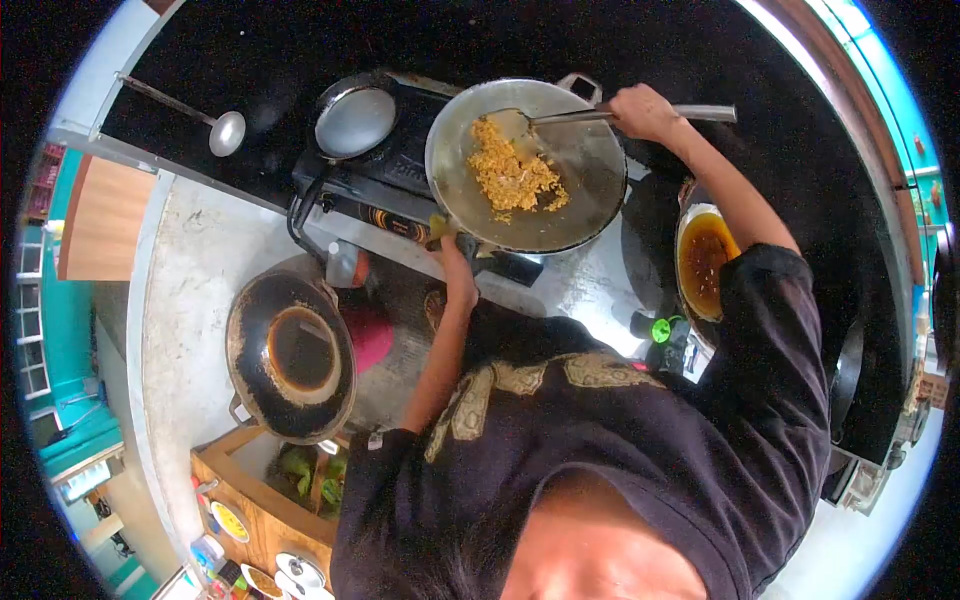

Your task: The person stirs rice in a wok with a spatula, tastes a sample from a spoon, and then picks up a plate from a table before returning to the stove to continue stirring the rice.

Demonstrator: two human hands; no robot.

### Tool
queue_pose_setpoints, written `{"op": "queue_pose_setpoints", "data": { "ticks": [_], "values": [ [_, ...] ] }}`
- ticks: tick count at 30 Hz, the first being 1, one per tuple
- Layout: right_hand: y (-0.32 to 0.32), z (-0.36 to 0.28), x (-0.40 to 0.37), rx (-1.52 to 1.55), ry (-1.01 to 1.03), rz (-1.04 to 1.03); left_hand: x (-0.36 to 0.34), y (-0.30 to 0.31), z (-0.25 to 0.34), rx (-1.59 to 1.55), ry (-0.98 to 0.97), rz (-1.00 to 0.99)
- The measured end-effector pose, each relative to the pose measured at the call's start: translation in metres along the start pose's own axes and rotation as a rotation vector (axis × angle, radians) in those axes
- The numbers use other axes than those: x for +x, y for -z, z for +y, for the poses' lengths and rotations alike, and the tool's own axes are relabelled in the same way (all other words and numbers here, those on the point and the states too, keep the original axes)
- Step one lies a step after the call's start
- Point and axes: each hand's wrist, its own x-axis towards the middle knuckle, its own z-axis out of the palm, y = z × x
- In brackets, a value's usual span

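Yellow-brown fried rice (512,172) lies in a large metal wok (590,180) over the stove. My right hand (643,111) is closed around the long metal handle of a spatula (572,117), whose blade rests in the rice. At the wok's near-left edge, my left hand (457,272) is closed on a greenish cloth (438,230). The cloth sits where the wok's near handle would be, but that handle is hidden. Opposite, the far loop handle (582,86) shows bare.
Left of the wok, a small pan (356,122) sits on the black stove (385,180). A ladle (228,133) lies farther left. A dark wok (248,345) with dark liquid is at lower left. Near my right arm stands a pan of brown liquid (703,265).
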Motion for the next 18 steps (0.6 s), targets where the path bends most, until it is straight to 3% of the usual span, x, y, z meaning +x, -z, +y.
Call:
{"op": "queue_pose_setpoints", "data": {
  "ticks": [3,6,9,10,11,12,14,16,18],
  "values": [
    [0.036,-0.002,-0.015,-0.093,0.051,-0.031,-0.001,-0.004,0.003,-0.131,0.052,0.067],
    [0.054,0.007,-0.036,-0.018,-0.004,0.111,-0.019,0.001,0.036,-0.246,0.126,-0.151],
    [0.051,0.022,-0.044,-0.125,-0.018,-0.049,-0.024,0.006,0.034,-0.274,0.078,-0.201],
    [0.049,0.026,-0.045,-0.16,-0.003,-0.09,-0.01,0.011,0.014,-0.177,0.078,-0.186],
    [0.055,0.018,-0.042,-0.147,-0.106,-0.312,0.017,0.02,-0.022,-0.082,0.076,-0.168],
    [0.049,0.016,-0.043,-0.042,-0.079,-0.372,0.035,0.027,-0.044,0.013,0.072,-0.147],
    [0.025,0.01,-0.047,0.165,-0.023,-0.489,0.023,0.02,-0.022,0.222,-0.057,-0.105],
    [0.006,-0.009,-0.062,0.349,0.024,-0.367,0.002,0.01,0.011,0.304,-0.272,-0.159],
    [-0.029,-0.019,-0.071,0.387,0.023,-0.427,0.011,0.012,0.007,0.396,-0.28,-0.129]
  ]
}}
